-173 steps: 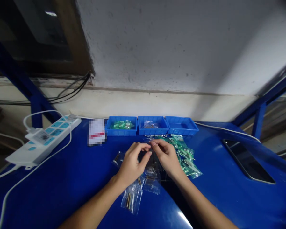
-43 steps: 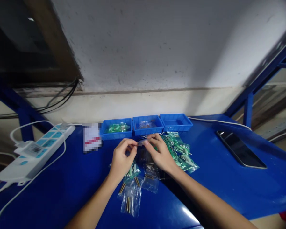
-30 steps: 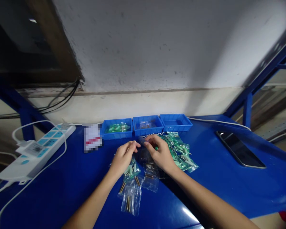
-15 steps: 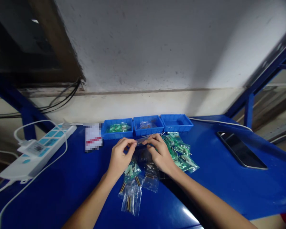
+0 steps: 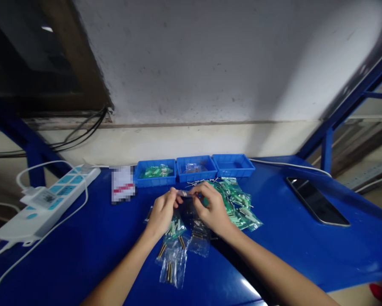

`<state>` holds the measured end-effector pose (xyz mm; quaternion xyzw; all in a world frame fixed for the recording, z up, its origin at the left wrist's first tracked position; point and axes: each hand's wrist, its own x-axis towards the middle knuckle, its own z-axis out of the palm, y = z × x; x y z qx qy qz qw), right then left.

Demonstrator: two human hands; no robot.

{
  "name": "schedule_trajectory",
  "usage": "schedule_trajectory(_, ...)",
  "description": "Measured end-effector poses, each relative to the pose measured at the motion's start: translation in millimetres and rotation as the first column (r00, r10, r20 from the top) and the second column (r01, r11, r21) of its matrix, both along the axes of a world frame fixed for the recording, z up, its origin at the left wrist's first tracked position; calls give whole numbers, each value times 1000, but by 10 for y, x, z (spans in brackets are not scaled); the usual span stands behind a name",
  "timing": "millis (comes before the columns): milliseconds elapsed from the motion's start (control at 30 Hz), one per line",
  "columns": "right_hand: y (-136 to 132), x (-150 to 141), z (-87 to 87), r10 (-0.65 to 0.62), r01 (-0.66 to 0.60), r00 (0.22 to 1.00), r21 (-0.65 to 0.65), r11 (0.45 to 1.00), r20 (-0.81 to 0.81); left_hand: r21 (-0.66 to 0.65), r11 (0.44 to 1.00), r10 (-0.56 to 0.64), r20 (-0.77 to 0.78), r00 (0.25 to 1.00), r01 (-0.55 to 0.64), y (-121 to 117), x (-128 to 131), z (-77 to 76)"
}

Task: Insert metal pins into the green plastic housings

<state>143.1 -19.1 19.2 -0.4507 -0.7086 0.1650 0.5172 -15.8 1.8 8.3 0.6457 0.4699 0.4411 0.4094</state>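
My left hand (image 5: 162, 212) and my right hand (image 5: 212, 209) meet over the blue table (image 5: 82, 242). Between their pinched fingertips they hold a small clear packet (image 5: 184, 194) with a thin part in it. Under the hands lie several clear packets of brass-coloured parts (image 5: 173, 265) and one with green parts (image 5: 175, 229). A heap of green-part packets (image 5: 240, 204) lies just right of my right hand. Behind the hands stand three blue trays: the left tray (image 5: 155, 180) holds green packets, the middle tray (image 5: 195, 174) holds a clear packet, the right tray (image 5: 234, 171) looks empty.
A white power strip (image 5: 46, 199) with a plugged-in adapter and white cable lies at the far left. A small white and red card (image 5: 122, 185) sits beside the left tray. A dark phone (image 5: 317, 206) lies on the right. A wall rises behind the trays.
The hands parted briefly about a second ago, then closed together again on the small packet, now held slightly lower and nearer me. The camera view shifted a little.
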Motion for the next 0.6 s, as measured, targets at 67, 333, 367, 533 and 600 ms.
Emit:
schedule_trajectory(67,-17,-10,-15,13,-15,999,56,998,37,-45,999,-3,38,999,5,9,-5,-11)
schedule_trajectory(333,8,5,6,-51,51,999,-177,983,4,400,916,105,-241,965,0,-47,8,36)
schedule_trajectory(367,17,6,23,-50,44,999,-214,976,-21,472,881,127,-284,950,24,-59,13,39)
schedule_trajectory(533,21,-30,80,-70,13,984,-321,947,-166,648,756,221,-392,893,97,-132,86,150)
schedule_trajectory(600,11,-33,97,-92,14,968,-318,948,-232,673,731,233,-402,886,113,-235,107,269)
